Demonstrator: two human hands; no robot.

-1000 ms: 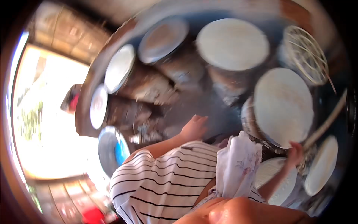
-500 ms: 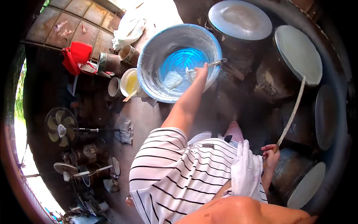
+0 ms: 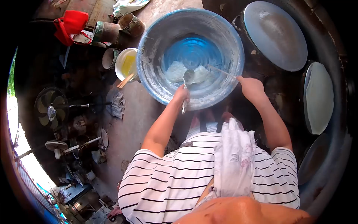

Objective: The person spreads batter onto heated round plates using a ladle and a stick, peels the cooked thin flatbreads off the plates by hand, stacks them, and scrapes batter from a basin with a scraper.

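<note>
Across from the right, the right hand has been brought to the basin's rim; half a second ago it was held beside the griddles. A thin stick is now gripped by it, the far end reaching inside the blue basin. By the left hand the handle of a metal ladle is grasped, its bowl placed among pale lumps of batter; the basin is set directly before the body. On the striped shirt a small dark tag is carried, too small to be read. Left of the basin, a white tub of yellow liquid is placed near rusty cans and a red bag on bare, stained floor. Farther left, a fan is seen in shadow; at right, a grey griddle and one covered by a white sheet are ranged.
</note>
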